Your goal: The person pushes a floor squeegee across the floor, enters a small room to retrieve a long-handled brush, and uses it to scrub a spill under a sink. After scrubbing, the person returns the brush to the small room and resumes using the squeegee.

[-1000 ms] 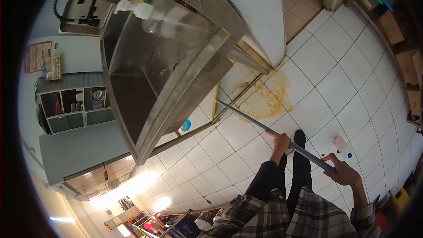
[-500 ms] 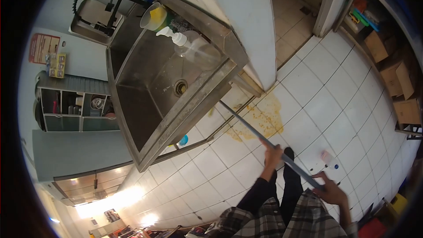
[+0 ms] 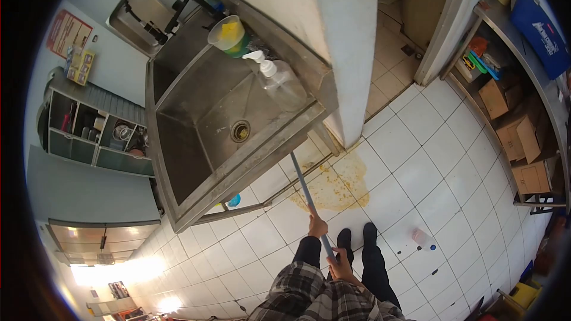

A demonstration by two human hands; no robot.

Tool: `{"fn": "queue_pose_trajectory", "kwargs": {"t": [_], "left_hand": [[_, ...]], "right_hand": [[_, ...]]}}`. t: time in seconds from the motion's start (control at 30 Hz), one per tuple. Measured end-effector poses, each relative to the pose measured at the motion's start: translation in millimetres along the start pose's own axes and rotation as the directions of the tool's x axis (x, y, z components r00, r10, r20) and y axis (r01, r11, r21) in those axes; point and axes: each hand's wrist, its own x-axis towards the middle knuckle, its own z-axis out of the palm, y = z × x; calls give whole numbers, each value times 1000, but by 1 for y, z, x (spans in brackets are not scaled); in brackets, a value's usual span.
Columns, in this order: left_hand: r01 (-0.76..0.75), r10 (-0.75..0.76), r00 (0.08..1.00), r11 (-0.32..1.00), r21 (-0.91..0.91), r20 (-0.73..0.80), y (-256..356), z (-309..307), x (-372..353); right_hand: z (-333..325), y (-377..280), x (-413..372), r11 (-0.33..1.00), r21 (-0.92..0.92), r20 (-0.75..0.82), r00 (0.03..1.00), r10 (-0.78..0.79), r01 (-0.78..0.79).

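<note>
A long grey pole [image 3: 301, 179] slants from in front of my body to beneath the steel sink [image 3: 196, 104], where its far end is hidden. My left hand [image 3: 317, 226] is wrapped round its middle stretch. Lower down, close to my shirt, my right hand [image 3: 341, 265] grips the near end. Just right of the pole, a yellow spill [image 3: 342, 185] with small bits in it spreads over the white tiles by the wall corner. My shoes stand on the floor close to the spill's near side.
A pump bottle [image 3: 282, 83] and a tub with a yellow sponge [image 3: 228, 34] sit on the sink's edge. A plastic bottle [image 3: 423, 239] lies on the floor to the right. Cardboard boxes [image 3: 518, 137] fill a shelf at the right. A doorway opens behind the wall.
Both hands have come left and nearer my body, the right hand most, drawing closer to the left. The pole stands steeper, more of it under the sink. My view has shifted too.
</note>
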Motion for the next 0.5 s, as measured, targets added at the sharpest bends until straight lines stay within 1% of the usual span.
{"fn": "queue_pose_trajectory", "kwargs": {"t": [0.03,0.1,0.13,0.17,0.2,0.23,0.3,0.33,0.37,0.43,0.47,0.5], "left_hand": [[3,-3,1000,1000,-6,-4,-1,4,-13],[-115,113,993,984,-132,-22,5,13,-43],[-118,116,993,984,-136,-25,14,11,-58],[-46,60,996,982,-185,72,26,7,-74],[31,8,985,974,-225,172,34,4,-89],[28,12,985,973,-228,175,39,5,-99],[98,-59,972,981,-166,226,51,5,-118],[89,-45,966,982,-166,253,57,2,-127],[83,-37,966,981,-173,254,64,-2,-135],[57,-42,964,997,-49,264,69,-7,-147],[51,-35,965,997,-52,261,70,-10,-152],[62,-44,956,997,-53,290,69,-10,-157]], "right_hand": [[-3,2,-10,998,46,30,999,-32,30],[-9,9,-27,999,2,11,999,-47,47],[-14,17,-36,995,-11,13,995,-94,94],[-20,24,-44,990,-24,15,990,-139,139],[-27,26,-52,992,-52,7,993,-116,117],[-30,22,-62,991,-56,4,993,-118,118],[-36,11,-84,966,-210,-23,987,-161,152],[-43,14,-90,964,-241,-30,992,-120,109],[-48,21,-95,962,-249,-31,992,-126,114],[-46,26,-105,982,-144,-74,989,-131,119],[-48,28,-111,981,-147,-73,988,-138,126],[-43,16,-123,936,-299,-56,975,-214,188]]}}
